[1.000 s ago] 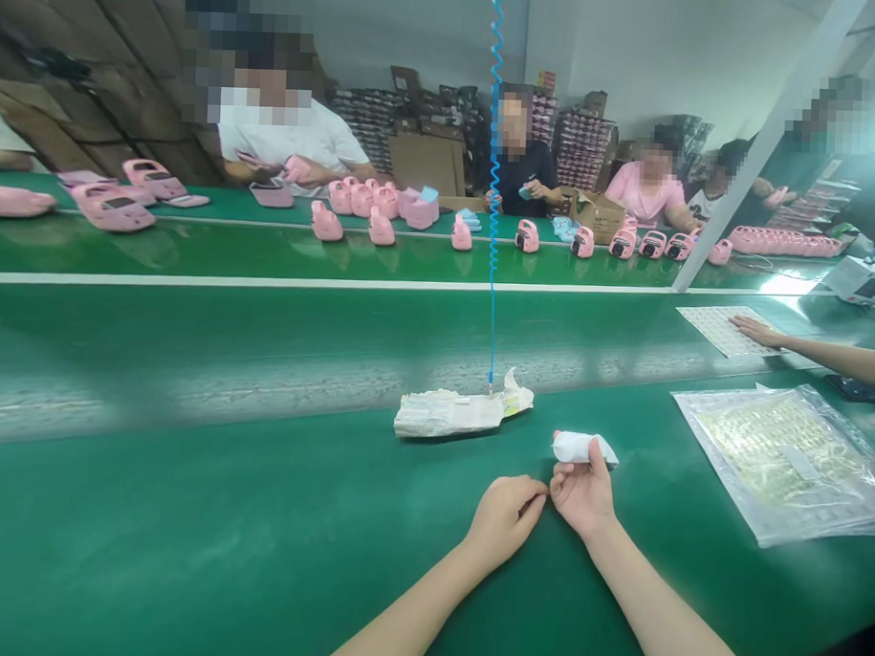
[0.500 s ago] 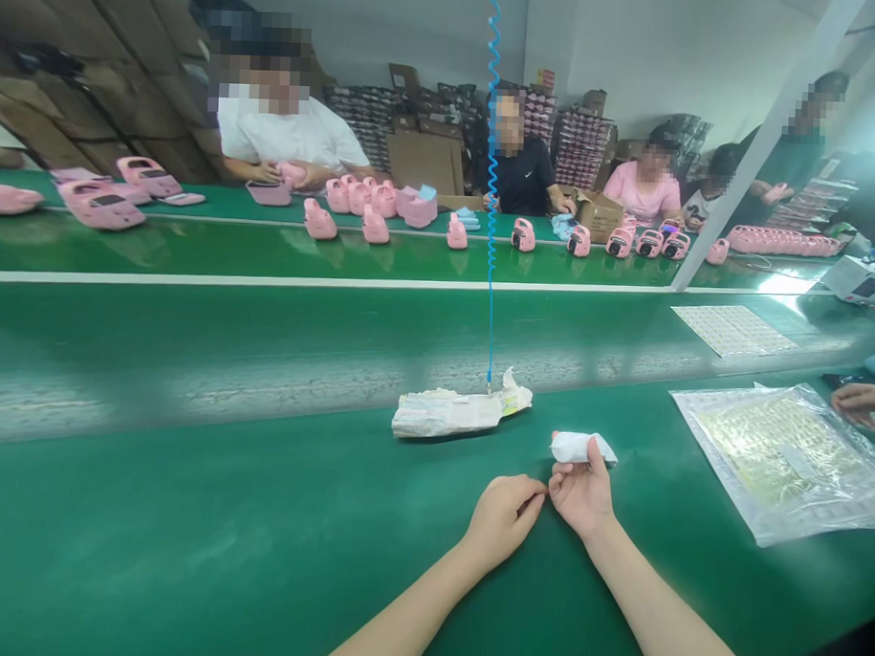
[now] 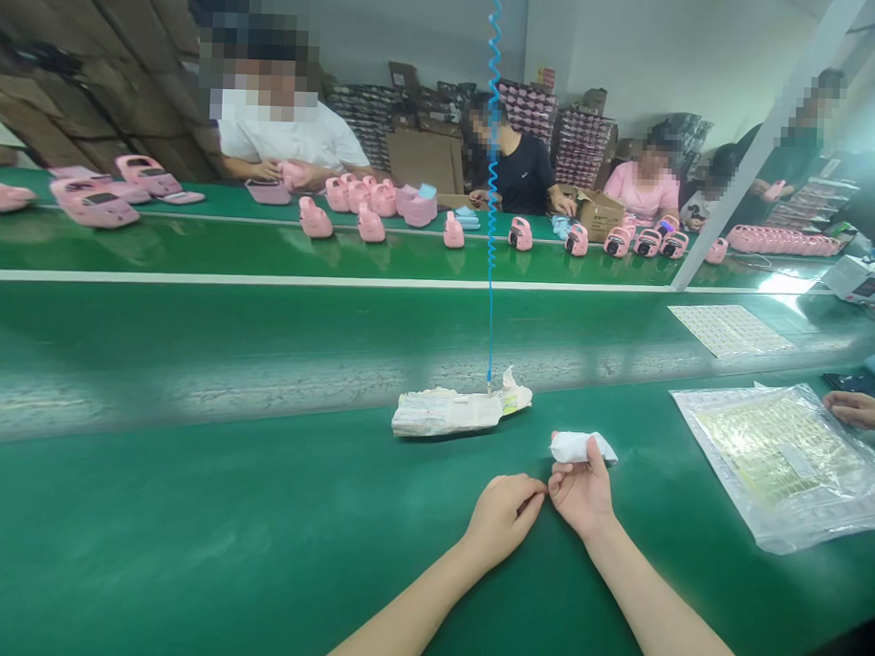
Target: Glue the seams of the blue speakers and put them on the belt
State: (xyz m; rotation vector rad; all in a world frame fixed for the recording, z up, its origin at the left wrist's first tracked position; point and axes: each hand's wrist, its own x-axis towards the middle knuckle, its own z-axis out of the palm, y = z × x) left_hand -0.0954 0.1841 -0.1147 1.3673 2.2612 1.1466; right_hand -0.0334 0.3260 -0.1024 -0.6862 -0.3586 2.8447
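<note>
My right hand [image 3: 584, 501] lies palm up on the green work surface [image 3: 257, 551], its thumb and fingers closed on a soft white wad [image 3: 575, 448], which could be cloth or tissue. Just left of it rests my left hand [image 3: 506, 517], back upward, with the fingers curled in and the tips close to my right fingers. Whatever the left fingers may hold is hidden. Beyond my hands lies a long piece wrapped in whitish, worn tape or paper [image 3: 445, 412], joined to a blue coiled cord [image 3: 492, 225] hanging from above.
At the right, a plastic-covered pack of yellowish sheets [image 3: 770, 450] lies near another person's hand [image 3: 861, 410]. A label sheet [image 3: 731, 331] is farther back. Across a green belt [image 3: 232, 249] carrying pink camera-shaped cases [image 3: 519, 233], several people sit. A slanted grey post [image 3: 759, 157] stands right.
The pink cases on the belt have shifted slightly left. At the right, the other person's hand has moved a little. My own hands and the white wad stay put.
</note>
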